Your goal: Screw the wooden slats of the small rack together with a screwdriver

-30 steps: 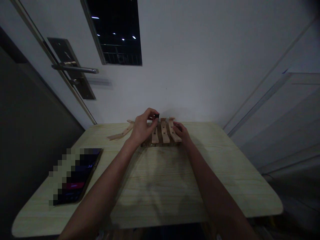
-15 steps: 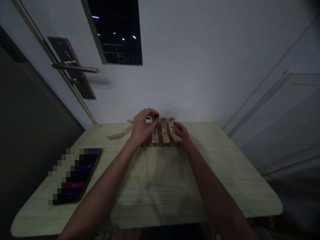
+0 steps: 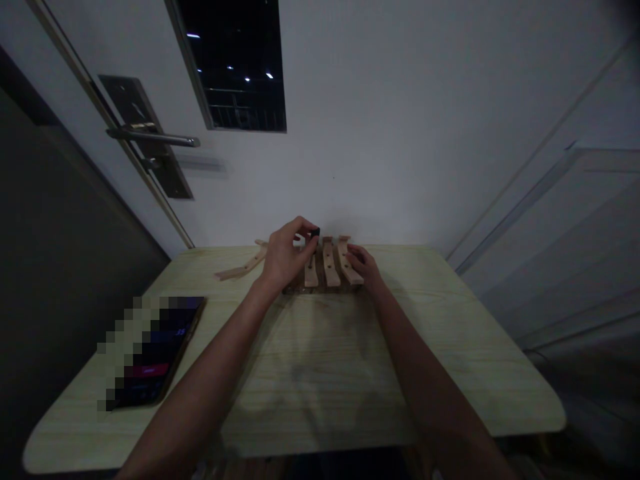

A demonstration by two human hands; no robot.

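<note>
My left hand (image 3: 286, 257) pinches the black handle of a small screwdriver (image 3: 315, 233) between thumb and fingers. Its thin shaft points down at a hole in the left wooden strip (image 3: 311, 275). Beside that strip lie a middle wooden strip (image 3: 330, 265) and a right wooden strip (image 3: 352, 272), curved and drilled with holes. All of them rest across a dark brown base (image 3: 323, 290). At the right end, my right hand (image 3: 367, 265) has its fingers curled against the right strip. Part of the base's left side is hidden behind my left hand.
A loose curved wooden piece (image 3: 240, 269) lies left of my left hand. On the table's left side is a phone (image 3: 167, 347), partly pixelated. Behind the pale wood-grain table (image 3: 450, 373) stands a white door with a metal handle (image 3: 155, 138).
The view has shifted very slightly. Both hands stay in place, and the screwdriver's handle appears turned a little.
</note>
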